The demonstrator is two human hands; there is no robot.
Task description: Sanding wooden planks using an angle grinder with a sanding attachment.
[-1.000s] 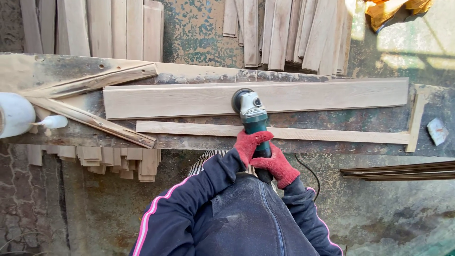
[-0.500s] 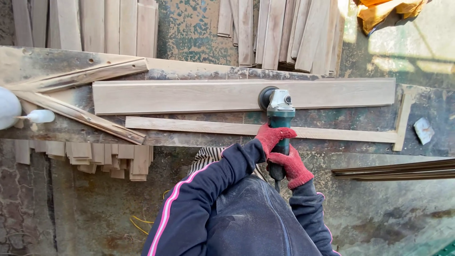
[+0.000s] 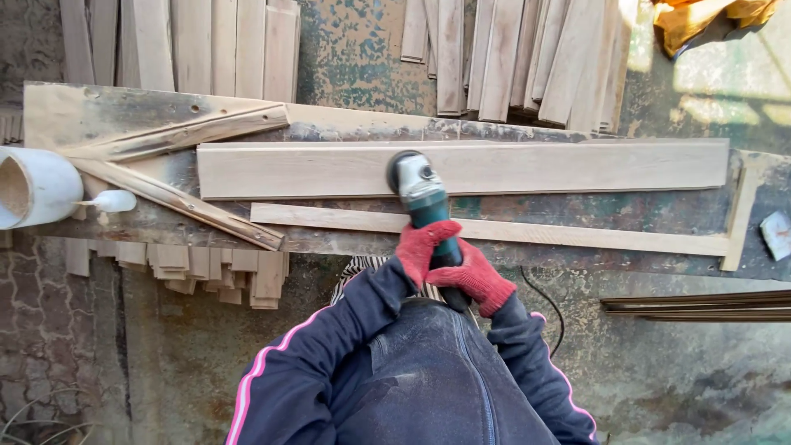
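A green angle grinder (image 3: pixel 420 194) rests its round head on a long pale wooden plank (image 3: pixel 577 167) lying across a worn workbench (image 3: pixel 346 132). Both my hands wear red knit gloves and grip the grinder's handle. My left hand (image 3: pixel 423 245) holds it nearer the head. Just behind, my right hand (image 3: pixel 476 281) wraps the rear of the handle. A thinner wooden strip (image 3: pixel 577 236) lies parallel to the plank, under the grinder's body. The black cord (image 3: pixel 550 298) trails off to my right.
Two rough slats (image 3: pixel 177 136) cross at the bench's left end beside a white pipe (image 3: pixel 37 185). Stacks of boards (image 3: pixel 503 53) lean beyond the bench, short offcuts (image 3: pixel 210 268) lie under its front edge, and dark rods (image 3: pixel 700 303) lie at the right.
The grinder slid right along the plank, then came back left to about its middle. Both hands stayed on the handle throughout.
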